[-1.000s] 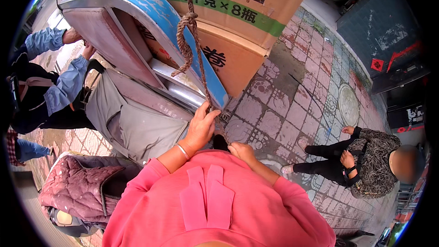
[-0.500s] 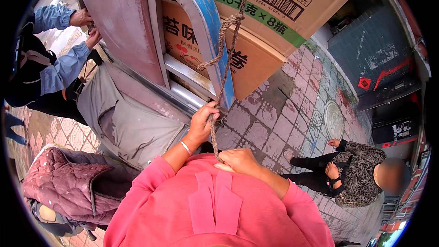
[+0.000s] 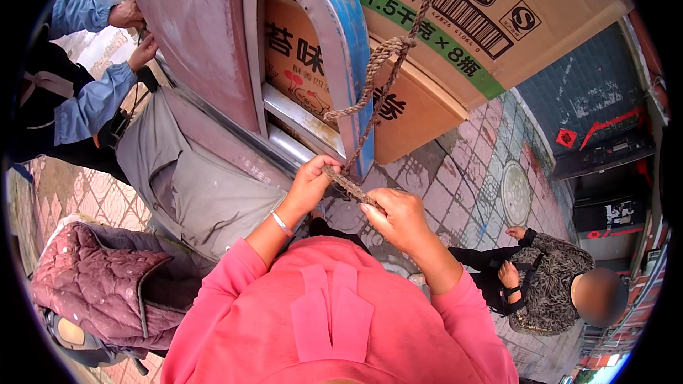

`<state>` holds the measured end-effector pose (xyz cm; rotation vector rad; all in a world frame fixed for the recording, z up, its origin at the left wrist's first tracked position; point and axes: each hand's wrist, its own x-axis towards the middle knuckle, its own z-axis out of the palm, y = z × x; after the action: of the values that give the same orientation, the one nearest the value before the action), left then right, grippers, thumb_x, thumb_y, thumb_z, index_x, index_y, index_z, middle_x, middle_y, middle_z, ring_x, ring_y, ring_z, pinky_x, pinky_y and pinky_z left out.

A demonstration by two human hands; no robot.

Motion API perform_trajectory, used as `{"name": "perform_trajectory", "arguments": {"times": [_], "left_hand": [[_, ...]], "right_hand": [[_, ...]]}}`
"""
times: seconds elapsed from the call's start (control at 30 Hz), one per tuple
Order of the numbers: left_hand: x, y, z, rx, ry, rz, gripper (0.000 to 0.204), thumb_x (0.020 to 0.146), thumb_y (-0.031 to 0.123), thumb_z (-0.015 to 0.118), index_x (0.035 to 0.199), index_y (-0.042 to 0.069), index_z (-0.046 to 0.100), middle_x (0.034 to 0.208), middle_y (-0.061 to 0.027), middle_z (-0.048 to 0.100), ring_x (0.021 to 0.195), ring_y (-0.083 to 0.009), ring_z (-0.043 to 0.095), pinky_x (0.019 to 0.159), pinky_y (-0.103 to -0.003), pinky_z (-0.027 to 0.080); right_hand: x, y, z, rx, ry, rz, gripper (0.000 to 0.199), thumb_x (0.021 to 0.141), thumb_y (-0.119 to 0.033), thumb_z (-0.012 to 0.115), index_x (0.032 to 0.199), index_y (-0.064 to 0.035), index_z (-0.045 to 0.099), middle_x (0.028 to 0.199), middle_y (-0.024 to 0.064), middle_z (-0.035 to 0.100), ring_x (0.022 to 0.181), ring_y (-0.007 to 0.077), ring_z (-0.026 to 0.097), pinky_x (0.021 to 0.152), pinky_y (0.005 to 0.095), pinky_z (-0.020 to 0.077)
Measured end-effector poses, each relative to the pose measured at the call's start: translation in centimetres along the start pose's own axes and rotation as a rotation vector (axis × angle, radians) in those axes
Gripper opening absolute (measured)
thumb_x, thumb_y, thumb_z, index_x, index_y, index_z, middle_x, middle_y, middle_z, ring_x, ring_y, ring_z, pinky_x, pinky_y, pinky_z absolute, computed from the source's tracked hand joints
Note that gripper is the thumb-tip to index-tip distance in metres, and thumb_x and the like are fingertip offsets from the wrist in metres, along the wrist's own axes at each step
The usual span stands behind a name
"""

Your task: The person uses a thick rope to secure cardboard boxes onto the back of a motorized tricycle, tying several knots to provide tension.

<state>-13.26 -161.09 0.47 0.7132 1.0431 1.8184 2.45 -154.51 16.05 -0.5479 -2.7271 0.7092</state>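
Observation:
A brown twisted rope (image 3: 420,18) comes down over a large cardboard box (image 3: 491,0) and has a knot in its middle stretch. One branch loops to the metal frame (image 3: 361,85) with blue paint along its edge. Below the frame my left hand (image 3: 311,183) pinches the rope where it bends. To its right, my right hand (image 3: 400,217) is closed round a short doubled-looking stretch of the same rope, thumb on top. Between the hands the rope runs slanting and fairly straight. The part inside each fist is hidden.
Another cardboard box (image 3: 295,46) shows inside the frame, beside a worn maroon seat back (image 3: 192,35). A grey cover (image 3: 206,185) and a quilted maroon pad (image 3: 92,277) lie at left. One person (image 3: 92,99) stands far left, another (image 3: 548,281) at right on paving.
My right hand has moved up and away from my body, now near the left hand's height. The rope below my left hand, which hung down, now stretches to the right.

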Motion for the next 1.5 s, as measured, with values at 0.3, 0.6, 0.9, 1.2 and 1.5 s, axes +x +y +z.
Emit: {"name": "perform_trajectory", "arguments": {"times": [0.3, 0.6, 0.9, 1.2, 1.5], "left_hand": [[1.3, 0.0, -1.9, 0.147, -0.098, -0.118, 0.014, 0.090, 0.012, 0.053, 0.096, 0.001, 0.060, 0.089, 0.0005, 0.062, 0.085, -0.0070, 0.054, 0.078, -0.023, 0.043], [2.0, 0.8, -1.9, 0.078, -0.196, -0.259, 0.016, 0.089, 0.011, 0.052, 0.095, 0.002, 0.063, 0.088, 0.0018, 0.062, 0.083, -0.0057, 0.053, 0.077, -0.023, 0.043], [1.7, 2.3, -1.3, 0.094, -0.270, -0.225, 0.017, 0.091, 0.010, 0.050, 0.098, 0.001, 0.062, 0.091, 0.0007, 0.063, 0.085, -0.0063, 0.055, 0.077, -0.023, 0.045], [0.9, 2.8, -0.3, -0.015, -0.257, -0.149, 0.016, 0.092, 0.009, 0.049, 0.097, -0.001, 0.061, 0.093, -0.0034, 0.064, 0.086, -0.0097, 0.058, 0.079, -0.025, 0.046], [0.7, 1.4, -0.8, 0.302, -0.190, 0.088, 0.012, 0.089, 0.011, 0.054, 0.092, 0.001, 0.059, 0.088, -0.0039, 0.057, 0.086, -0.0128, 0.053, 0.078, -0.026, 0.043]], "right_hand": [[1.9, 0.4, 0.6, 0.065, 0.249, 0.006, 0.017, 0.075, -0.008, 0.068, 0.092, -0.0051, 0.065, 0.073, 0.0091, 0.059, 0.062, 0.0246, 0.060, 0.055, 0.0323, 0.0468], [2.5, 2.5, 1.5, 0.156, 0.269, 0.021, 0.020, 0.077, -0.001, 0.066, 0.097, 0.0008, 0.061, 0.084, 0.0068, 0.058, 0.066, 0.0117, 0.055, 0.058, 0.0226, 0.0443], [2.0, 2.0, 2.4, 0.268, 0.458, -0.039, 0.018, 0.076, 0.003, 0.066, 0.092, 0.0015, 0.060, 0.098, 0.0111, 0.058, 0.075, 0.0166, 0.059, 0.062, 0.0256, 0.0490], [3.4, 1.8, 3.6, 0.015, 0.587, -0.171, 0.017, 0.067, 0.005, 0.069, 0.081, -0.0019, 0.064, 0.088, 0.0097, 0.058, 0.073, 0.0234, 0.059, 0.063, 0.0307, 0.0482], [2.2, 2.0, 3.8, -0.150, 0.529, -0.096, 0.017, 0.066, 0.000, 0.070, 0.081, -0.0055, 0.065, 0.077, 0.0071, 0.058, 0.069, 0.0242, 0.057, 0.060, 0.0335, 0.0463]]}}
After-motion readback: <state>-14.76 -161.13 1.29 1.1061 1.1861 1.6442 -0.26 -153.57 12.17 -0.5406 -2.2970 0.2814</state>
